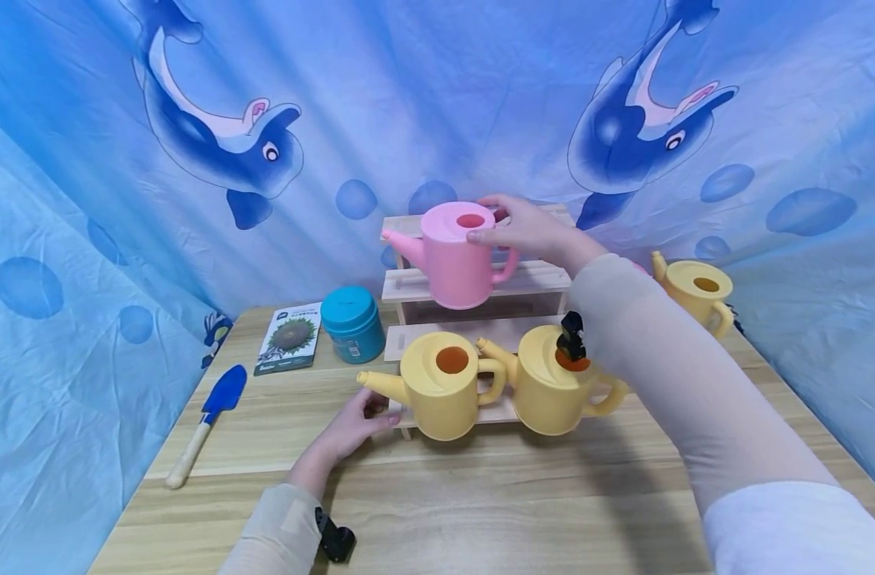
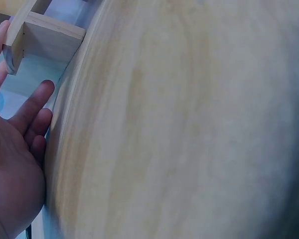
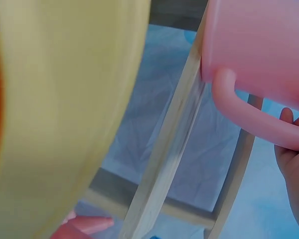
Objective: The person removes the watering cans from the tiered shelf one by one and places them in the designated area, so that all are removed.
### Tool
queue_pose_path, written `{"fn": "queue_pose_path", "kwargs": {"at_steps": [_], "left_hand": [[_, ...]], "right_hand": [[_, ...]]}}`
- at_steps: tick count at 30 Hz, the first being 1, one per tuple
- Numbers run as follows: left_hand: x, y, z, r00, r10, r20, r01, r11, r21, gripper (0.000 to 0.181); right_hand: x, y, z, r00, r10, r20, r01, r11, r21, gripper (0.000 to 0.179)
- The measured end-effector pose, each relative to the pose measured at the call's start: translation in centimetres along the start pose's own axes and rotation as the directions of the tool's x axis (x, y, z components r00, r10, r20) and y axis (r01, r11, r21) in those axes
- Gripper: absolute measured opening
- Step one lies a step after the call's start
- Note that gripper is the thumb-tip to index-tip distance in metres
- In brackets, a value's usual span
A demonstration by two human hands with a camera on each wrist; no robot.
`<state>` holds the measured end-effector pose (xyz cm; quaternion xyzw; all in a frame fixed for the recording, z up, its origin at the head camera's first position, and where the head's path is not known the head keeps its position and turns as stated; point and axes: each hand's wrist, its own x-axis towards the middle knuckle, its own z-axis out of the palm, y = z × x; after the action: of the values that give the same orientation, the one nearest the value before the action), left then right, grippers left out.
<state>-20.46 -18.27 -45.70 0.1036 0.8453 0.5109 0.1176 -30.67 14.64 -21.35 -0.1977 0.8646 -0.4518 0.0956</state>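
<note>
My right hand [image 1: 527, 228] holds a pink watering can [image 1: 457, 267] by its upper part, thumb at the top near the opening. The can is upright, its spout towards the left. In the right wrist view its base meets a board of the wooden step shelf [image 3: 164, 154]; whether it bears weight there I cannot tell. My left hand [image 1: 354, 423] touches the left end of the lowest step, fingers loosely bent; the left wrist view shows a fingertip against the board [image 2: 12, 50]. Two yellow watering cans, one on the left [image 1: 441, 399] and one on the right [image 1: 548, 391], stand on that step.
Left of the shelf are a teal jar [image 1: 353, 323], a seed packet [image 1: 290, 337] and a blue trowel [image 1: 211, 419] with a wooden handle. Another yellow watering can [image 1: 692, 291] stands at the right, beyond my right forearm. A blue dolphin curtain [image 1: 437, 104] hangs behind the table.
</note>
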Motion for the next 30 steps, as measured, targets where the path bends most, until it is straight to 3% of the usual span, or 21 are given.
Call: {"fn": "queue_pose_path", "kwargs": {"at_steps": [12,20,30], "left_hand": [[-0.1,0.2,0.0,1.000,0.000,-0.004,0.000,1.000,0.019,0.052],[0.0,0.0,0.0,1.000,-0.001,-0.008,0.001,1.000,0.021,0.052],[0.1,-0.2,0.1,1.000,0.013,-0.001,-0.013,1.000,0.003,0.054]], "right_hand": [[-2.2,2.0,-2.7,0.998,0.053,-0.027,-0.055,0.997,-0.062,0.081],[-3.7,3.3,-4.3,0.992,0.078,-0.100,-0.094,0.983,-0.160,0.080],[-5.4,4.9,-5.6,0.985,0.084,-0.152,-0.104,0.987,-0.127,0.079]]}}
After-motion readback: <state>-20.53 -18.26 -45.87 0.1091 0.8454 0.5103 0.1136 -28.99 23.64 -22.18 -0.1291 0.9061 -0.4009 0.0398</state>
